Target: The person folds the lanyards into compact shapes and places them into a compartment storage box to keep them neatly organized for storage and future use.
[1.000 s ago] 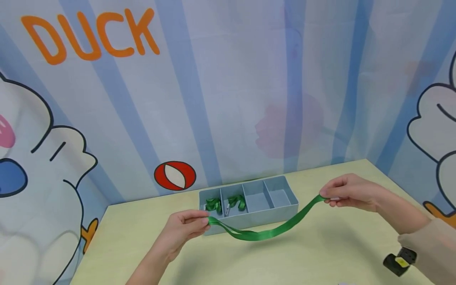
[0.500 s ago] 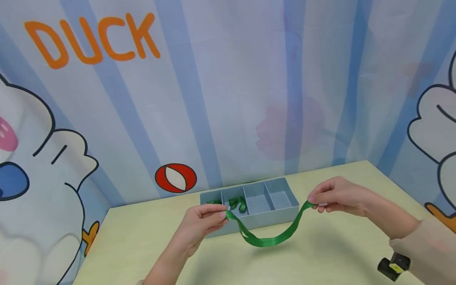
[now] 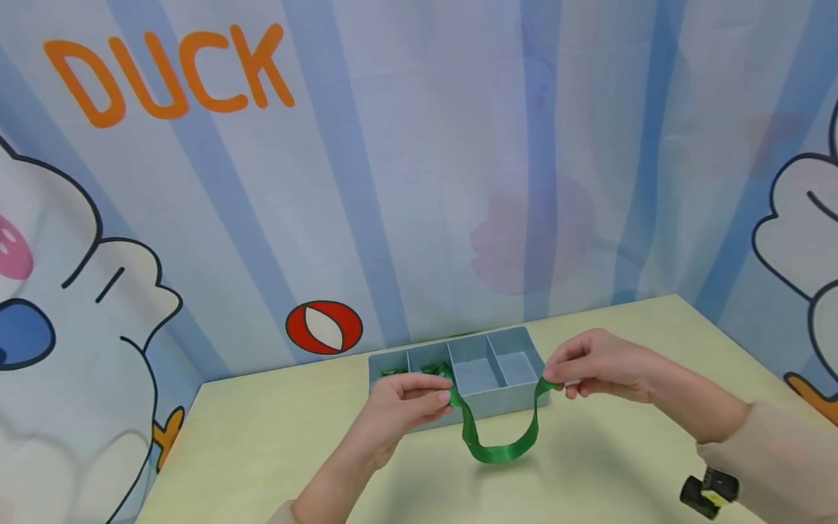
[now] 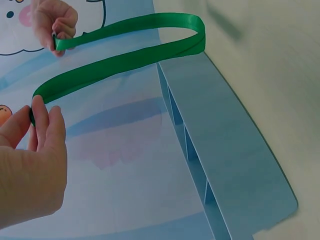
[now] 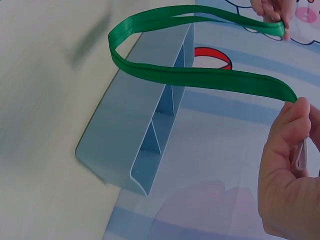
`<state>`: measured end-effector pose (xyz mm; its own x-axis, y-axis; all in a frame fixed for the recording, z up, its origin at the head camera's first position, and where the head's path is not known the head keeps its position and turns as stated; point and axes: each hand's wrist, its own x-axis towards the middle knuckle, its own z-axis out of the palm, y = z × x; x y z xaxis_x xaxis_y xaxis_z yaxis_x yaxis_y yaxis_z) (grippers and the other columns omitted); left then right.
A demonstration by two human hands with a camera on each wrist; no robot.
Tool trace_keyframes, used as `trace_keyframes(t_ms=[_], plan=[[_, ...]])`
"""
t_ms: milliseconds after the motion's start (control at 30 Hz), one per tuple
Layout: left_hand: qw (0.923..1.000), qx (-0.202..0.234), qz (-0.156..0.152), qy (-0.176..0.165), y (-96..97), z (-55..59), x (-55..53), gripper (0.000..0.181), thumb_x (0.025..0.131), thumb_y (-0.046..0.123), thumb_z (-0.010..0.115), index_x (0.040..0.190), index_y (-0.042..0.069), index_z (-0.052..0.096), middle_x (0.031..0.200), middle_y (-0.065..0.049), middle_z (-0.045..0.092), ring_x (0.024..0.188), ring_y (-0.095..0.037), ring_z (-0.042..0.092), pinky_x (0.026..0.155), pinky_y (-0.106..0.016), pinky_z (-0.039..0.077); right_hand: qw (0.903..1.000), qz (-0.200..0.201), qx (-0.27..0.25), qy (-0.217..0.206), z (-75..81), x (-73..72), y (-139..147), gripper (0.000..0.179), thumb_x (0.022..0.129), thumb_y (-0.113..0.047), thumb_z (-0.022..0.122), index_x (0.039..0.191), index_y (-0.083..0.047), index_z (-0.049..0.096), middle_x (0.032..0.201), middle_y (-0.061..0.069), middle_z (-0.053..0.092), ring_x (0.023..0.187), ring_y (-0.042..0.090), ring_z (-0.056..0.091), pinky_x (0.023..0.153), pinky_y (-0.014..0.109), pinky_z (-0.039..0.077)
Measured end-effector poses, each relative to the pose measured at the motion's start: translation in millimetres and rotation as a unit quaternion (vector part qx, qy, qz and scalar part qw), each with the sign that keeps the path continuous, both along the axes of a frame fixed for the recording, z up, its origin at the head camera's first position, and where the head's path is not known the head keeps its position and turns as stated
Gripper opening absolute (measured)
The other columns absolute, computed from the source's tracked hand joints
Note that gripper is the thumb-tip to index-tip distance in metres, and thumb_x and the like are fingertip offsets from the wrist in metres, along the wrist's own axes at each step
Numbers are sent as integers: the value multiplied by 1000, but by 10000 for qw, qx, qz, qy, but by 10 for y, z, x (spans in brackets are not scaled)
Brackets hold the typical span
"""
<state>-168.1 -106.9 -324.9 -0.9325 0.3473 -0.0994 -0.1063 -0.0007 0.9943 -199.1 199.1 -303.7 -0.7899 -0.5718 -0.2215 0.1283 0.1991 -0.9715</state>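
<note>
1. Green lanyard (image 3: pixel 500 455), in the head view, hangs in a U between the person's hands, just on the near side of a grey-blue box (image 3: pixel 500 402) on the counter (image 3: pixel 262 429). The left hand (image 3: pixel 402 407) pinches one end between thumb and fingers; the right hand (image 3: pixel 599 364) pinches the other. Behind the left hand, partly hidden, green straps (image 3: pixel 437 369) show in the box's two leftmost compartments. Holding both ends level, I'd say, would let the sag fall evenly.

2. Left wrist view: the left hand grips its end right at the tip, leaving the band free to swing. It seems clear of the counter. Slow, matched movements should suit such a limp strip.

3. Right wrist view: a pale clip (image 5: pixel 301 157) sticks out below the right hand's grip. Towards the left hand, the two layers gape a little; laying them flat together would, I think, guard against twisting. Whether the band touches the box, I can't tell here.
</note>
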Motion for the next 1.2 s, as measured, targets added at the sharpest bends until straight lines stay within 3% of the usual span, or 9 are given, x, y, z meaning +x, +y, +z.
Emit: trace_keyframes(t_ms=[267,600,1200], plan=[[9997,148,-213,-20,166,-1,26,28,88,4,63,112,-10,61,100,-10,67,86,-20,68,86,-37,50,9999,65,-66,-118,10,23,-210,12,87,-12,65,91,-2,69,74,2,64,62,10,59,58,20,48],[9994,234,-254,-89,320,-39,42,28,88,4,63,112,-9,62,97,-10,68,88,-21,67,87,-40,50,9996,76,-169,-206,22,65,-405,14,85,-11,66,92,1,69,70,3,64,61,9,60,58,20,49],[9924,953,-209,-754,518,-105,101,31,89,-1,58,119,-9,58,101,-12,68,88,-14,66,83,-30,52,9982,-60,-388,-462,13,94,-568,11,86,-13,67,91,-2,68,72,4,65,61,8,61,56,17,48]])
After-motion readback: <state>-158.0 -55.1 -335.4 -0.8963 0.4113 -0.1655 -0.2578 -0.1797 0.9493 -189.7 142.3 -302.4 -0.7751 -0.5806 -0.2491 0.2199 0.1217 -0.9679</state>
